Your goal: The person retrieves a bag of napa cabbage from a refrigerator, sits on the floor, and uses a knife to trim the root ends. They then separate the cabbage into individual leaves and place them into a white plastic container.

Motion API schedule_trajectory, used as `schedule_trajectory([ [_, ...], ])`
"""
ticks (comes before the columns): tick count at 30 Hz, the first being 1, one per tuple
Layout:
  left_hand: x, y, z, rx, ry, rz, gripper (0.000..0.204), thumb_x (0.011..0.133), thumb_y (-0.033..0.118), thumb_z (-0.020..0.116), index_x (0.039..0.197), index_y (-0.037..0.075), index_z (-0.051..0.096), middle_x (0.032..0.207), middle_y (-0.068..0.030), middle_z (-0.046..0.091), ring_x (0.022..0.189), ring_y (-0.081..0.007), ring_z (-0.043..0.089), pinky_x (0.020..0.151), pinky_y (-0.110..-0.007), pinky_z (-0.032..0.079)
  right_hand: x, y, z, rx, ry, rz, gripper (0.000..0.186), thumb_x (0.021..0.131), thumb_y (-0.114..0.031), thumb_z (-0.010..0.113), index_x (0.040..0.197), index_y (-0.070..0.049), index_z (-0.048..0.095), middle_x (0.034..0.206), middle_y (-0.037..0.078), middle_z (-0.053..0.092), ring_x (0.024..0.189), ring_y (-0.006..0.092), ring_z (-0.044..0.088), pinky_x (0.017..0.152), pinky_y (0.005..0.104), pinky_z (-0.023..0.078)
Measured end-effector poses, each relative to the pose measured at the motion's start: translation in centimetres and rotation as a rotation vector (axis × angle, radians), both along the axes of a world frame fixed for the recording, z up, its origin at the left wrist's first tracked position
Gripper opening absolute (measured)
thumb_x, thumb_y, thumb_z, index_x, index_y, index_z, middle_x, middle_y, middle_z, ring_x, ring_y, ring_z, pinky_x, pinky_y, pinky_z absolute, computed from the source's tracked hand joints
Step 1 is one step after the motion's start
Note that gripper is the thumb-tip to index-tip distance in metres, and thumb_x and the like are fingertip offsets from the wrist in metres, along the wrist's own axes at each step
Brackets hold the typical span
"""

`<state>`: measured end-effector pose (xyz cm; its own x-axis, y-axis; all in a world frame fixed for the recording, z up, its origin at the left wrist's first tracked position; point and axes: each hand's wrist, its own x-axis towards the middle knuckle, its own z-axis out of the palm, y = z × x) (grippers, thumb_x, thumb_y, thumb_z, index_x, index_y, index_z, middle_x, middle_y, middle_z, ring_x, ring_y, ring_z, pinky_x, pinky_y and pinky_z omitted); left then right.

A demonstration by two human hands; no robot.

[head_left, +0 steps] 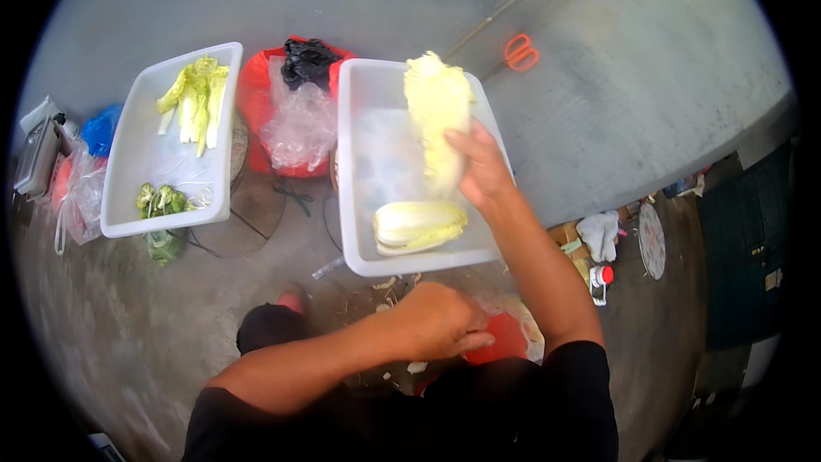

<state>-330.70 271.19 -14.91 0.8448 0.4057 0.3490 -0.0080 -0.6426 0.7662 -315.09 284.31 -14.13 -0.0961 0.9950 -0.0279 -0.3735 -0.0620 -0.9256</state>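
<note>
My right hand (481, 158) grips a pale yellow napa cabbage leaf (434, 98) by its edge, raised over the right white tub (368, 266). Inside that tub, below the leaf, a napa cabbage (419, 226) lies on its side with its white base to the left. My left hand (443, 322) hangs in front of my lap with its fingers curled closed, beside a red bag or container (500, 340). Whatever those fingers may hold is hidden from view.
A second white tub (122, 228) on the left holds loose cabbage leaves (198, 103) and green florets (162, 200). Red, black and clear plastic bags (299, 124) sit between the tubs. Orange-handled scissors (521, 53) lie at upper right. Vegetable scraps (386, 283) litter the floor.
</note>
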Motion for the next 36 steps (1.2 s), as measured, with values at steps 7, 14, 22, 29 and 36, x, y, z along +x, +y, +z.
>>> schedule_trajectory([
  [7,-2.8,1.2,0.6,-0.042,-0.077,0.045,0.025,0.081,0.028,0.062,0.068,0.008,0.059,0.068,-0.0104,0.060,0.063,-0.0323,0.059,0.054,-0.041,0.047,-5.5,11.1,-7.3,0.008,-0.018,-0.089,0.043,0.080,-0.006,0.066,0.119,0.000,0.050,0.108,0.009,0.060,0.094,0.0172,0.059,0.080,0.0308,0.049],
  [14,-5.2,2.5,0.8,-0.136,-0.095,0.052,0.018,0.082,0.024,0.062,0.079,0.007,0.057,0.069,-0.0113,0.060,0.066,-0.0324,0.060,0.056,-0.042,0.047,-7.2,13.6,-12.1,-0.139,-0.224,-0.144,0.044,0.079,-0.013,0.070,0.117,0.000,0.051,0.104,0.011,0.062,0.090,0.0173,0.061,0.078,0.0304,0.049],
  [22,-5.9,3.4,1.5,-0.190,-0.095,0.042,0.019,0.082,0.024,0.061,0.079,0.006,0.055,0.071,-0.0111,0.059,0.067,-0.0316,0.059,0.056,-0.042,0.047,-7.4,12.8,-10.8,-0.107,-0.469,-0.247,0.056,0.075,-0.022,0.074,0.119,0.003,0.050,0.105,0.012,0.062,0.092,0.0183,0.061,0.080,0.0299,0.048],
  [29,-6.3,3.1,1.5,-0.148,-0.084,0.042,0.018,0.083,0.024,0.060,0.079,0.007,0.057,0.071,-0.0078,0.056,0.068,-0.0284,0.059,0.056,-0.040,0.046,-3.9,10.9,-7.0,0.038,-1.087,-0.366,0.053,0.076,-0.033,0.071,0.114,0.001,0.057,0.103,0.017,0.063,0.090,0.0236,0.063,0.080,0.0324,0.048],
  [36,-5.6,3.0,2.1,-0.190,-0.092,0.011,0.018,0.083,0.023,0.061,0.077,0.006,0.058,0.071,-0.0078,0.056,0.068,-0.0281,0.059,0.056,-0.040,0.046,6.0,11.9,-7.9,0.078,-1.222,-0.749,0.030,0.074,-0.016,0.063,0.101,-0.003,0.063,0.095,0.015,0.065,0.090,0.0304,0.062,0.081,0.0355,0.048],
])
